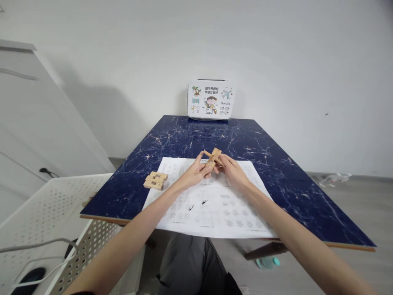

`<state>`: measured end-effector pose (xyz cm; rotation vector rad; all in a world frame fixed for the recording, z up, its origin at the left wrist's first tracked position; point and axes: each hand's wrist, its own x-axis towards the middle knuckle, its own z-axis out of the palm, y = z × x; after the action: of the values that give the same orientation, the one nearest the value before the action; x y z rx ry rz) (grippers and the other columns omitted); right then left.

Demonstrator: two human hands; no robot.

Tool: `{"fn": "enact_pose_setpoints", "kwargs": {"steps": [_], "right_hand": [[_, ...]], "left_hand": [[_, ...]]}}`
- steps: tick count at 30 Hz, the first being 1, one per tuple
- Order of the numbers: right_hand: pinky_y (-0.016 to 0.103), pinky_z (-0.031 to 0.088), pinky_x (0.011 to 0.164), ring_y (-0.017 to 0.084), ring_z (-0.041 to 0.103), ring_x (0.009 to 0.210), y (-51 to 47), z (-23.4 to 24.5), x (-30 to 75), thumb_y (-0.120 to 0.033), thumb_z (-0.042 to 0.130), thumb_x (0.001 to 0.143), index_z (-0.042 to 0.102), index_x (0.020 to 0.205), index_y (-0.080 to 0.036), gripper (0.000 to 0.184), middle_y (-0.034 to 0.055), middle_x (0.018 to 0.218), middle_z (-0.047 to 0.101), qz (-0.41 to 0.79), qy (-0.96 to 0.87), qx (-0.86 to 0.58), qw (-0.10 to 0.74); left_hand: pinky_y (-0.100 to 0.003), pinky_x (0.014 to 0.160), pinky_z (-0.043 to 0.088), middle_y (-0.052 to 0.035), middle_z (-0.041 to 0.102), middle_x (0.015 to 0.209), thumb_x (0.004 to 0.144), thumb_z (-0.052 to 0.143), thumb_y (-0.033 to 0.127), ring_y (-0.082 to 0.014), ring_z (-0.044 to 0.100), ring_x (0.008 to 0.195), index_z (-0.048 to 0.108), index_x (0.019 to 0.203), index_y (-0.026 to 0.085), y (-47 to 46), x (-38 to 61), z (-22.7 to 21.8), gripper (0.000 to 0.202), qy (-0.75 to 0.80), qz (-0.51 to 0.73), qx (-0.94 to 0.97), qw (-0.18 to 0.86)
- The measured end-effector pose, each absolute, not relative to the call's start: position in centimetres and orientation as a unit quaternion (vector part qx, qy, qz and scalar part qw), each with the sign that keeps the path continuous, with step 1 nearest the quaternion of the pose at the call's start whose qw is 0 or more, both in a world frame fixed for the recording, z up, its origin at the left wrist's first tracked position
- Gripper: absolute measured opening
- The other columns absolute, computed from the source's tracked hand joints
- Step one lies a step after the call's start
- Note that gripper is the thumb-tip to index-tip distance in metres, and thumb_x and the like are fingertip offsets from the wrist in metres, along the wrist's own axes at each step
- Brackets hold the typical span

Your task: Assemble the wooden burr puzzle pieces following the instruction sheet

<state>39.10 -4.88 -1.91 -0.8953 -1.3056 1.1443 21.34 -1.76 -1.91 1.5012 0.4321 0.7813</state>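
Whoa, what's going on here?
A person sits at a dark blue, marble-patterned table, with both hands on some crossed, light-brown wooden pieces. The left hand and right hand hold them from either side, above a large white printed paper sheet. More notched, light-brown wooden blocks lie together at the sheet's left edge. A white case with cartoon pictures stands at the far end.

Smooth, matt wood forms the pieces (pixel 215 154) between the fingers (pixel 226 160) and the blocks (pixel 156 180) to their left. Below the fingers, matt paper (pixel 211 219) covers part of a glossy, marble-patterned worktop (pixel 175 135); beyond them stands a matt wall (pixel 138 53).
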Motion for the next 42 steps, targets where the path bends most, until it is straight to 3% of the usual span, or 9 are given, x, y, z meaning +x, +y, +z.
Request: {"fn": "enact_pose_setpoints", "kwargs": {"steps": [3,7,11,17,24,30,36,42], "right_hand": [[0.035,0.048,0.07,0.019,0.053,0.067,-4.7,-2.3,39.2,-0.064,0.055,0.096,0.065,0.096,-0.024,0.041,0.0017,0.071,0.058,0.478,-0.558,-0.388,0.556],[0.033,0.041,0.066,0.018,0.049,0.066,-4.7,-2.4,39.5,-0.057,0.053,0.097,0.065,0.106,-0.023,0.037,-0.0001,0.071,0.055,0.446,-0.589,-0.407,0.537],[0.032,0.034,0.064,0.017,0.044,0.064,-5.0,-2.0,39.5,-0.051,0.048,0.1,0.066,0.108,-0.021,0.036,-0.0017,0.068,0.052,0.433,-0.619,-0.398,0.521],[0.031,0.033,0.061,0.016,0.042,0.062,-4.9,-1.5,39.4,-0.062,0.051,0.097,0.063,0.1,-0.022,0.042,-0.0019,0.069,0.053,0.447,-0.605,-0.405,0.52],[0.03,0.037,0.061,0.015,0.041,0.06,-4.9,-1.2,39.4,-0.066,0.052,0.096,0.062,0.1,-0.023,0.044,-0.0014,0.068,0.057,0.485,-0.565,-0.397,0.537],[0.031,0.04,0.063,0.017,0.048,0.062,-4.8,-1.7,39.3,-0.067,0.051,0.096,0.06,0.092,-0.024,0.044,-0.0008,0.068,0.06,0.47,-0.591,-0.406,0.514],[0.031,0.043,0.065,0.017,0.055,0.066,-4.7,-2.1,39.1,-0.066,0.053,0.095,0.059,0.096,-0.024,0.042,-0.0008,0.07,0.062,0.496,-0.576,-0.396,0.516],[0.031,0.04,0.062,0.015,0.049,0.063,-4.9,-1.7,38.8,-0.07,0.049,0.096,0.058,0.088,-0.023,0.049,-0.0002,0.071,0.058,0.418,-0.614,-0.412,0.528]], "left_hand": [[-0.029,0.065,0.035,-0.0043,0.069,0.093,0.097,0.065,0.038,-0.0098,0.046,0.062,-0.013,0.161,0.025,-1.7,21.4,-2.1,0.102,0.19,0.352,0.651,0.645],[-0.029,0.065,0.035,-0.0034,0.069,0.09,0.096,0.066,0.038,-0.0105,0.047,0.061,-0.02,0.16,0.023,-1.6,21.4,-2.5,0.108,0.201,0.347,0.657,0.638],[-0.028,0.064,0.035,-0.0034,0.068,0.089,0.095,0.068,0.042,-0.0123,0.052,0.067,-0.013,0.161,0.023,-1.6,21.4,-2.5,0.106,0.191,0.341,0.661,0.641],[-0.027,0.061,0.036,-0.0011,0.067,0.086,0.096,0.067,0.045,-0.0097,0.05,0.061,0.001,0.156,0.027,-1.5,21.3,-1.8,0.091,0.175,0.365,0.663,0.629],[-0.025,0.059,0.035,0.0012,0.066,0.084,0.093,0.067,0.052,-0.0068,0.046,0.055,0.025,0.123,0.027,-1.2,21.6,-1.8,0.058,0.175,0.37,0.677,0.612],[-0.024,0.061,0.037,0.0023,0.063,0.085,0.089,0.071,0.055,-0.0088,0.054,0.064,0.025,0.113,0.027,-1.4,21.7,-2.2,0.059,0.187,0.379,0.667,0.614],[-0.023,0.059,0.035,0.0028,0.064,0.082,0.088,0.072,0.055,-0.0083,0.051,0.06,0.025,0.112,0.026,-1.7,21.7,-2.0,0.06,0.195,0.38,0.656,0.623],[-0.025,0.059,0.036,0.0027,0.067,0.083,0.09,0.072,0.051,-0.0071,0.048,0.054,0.024,0.127,0.026,-1.6,21.5,-1.6,0.066,0.215,0.396,0.645,0.618]]}}
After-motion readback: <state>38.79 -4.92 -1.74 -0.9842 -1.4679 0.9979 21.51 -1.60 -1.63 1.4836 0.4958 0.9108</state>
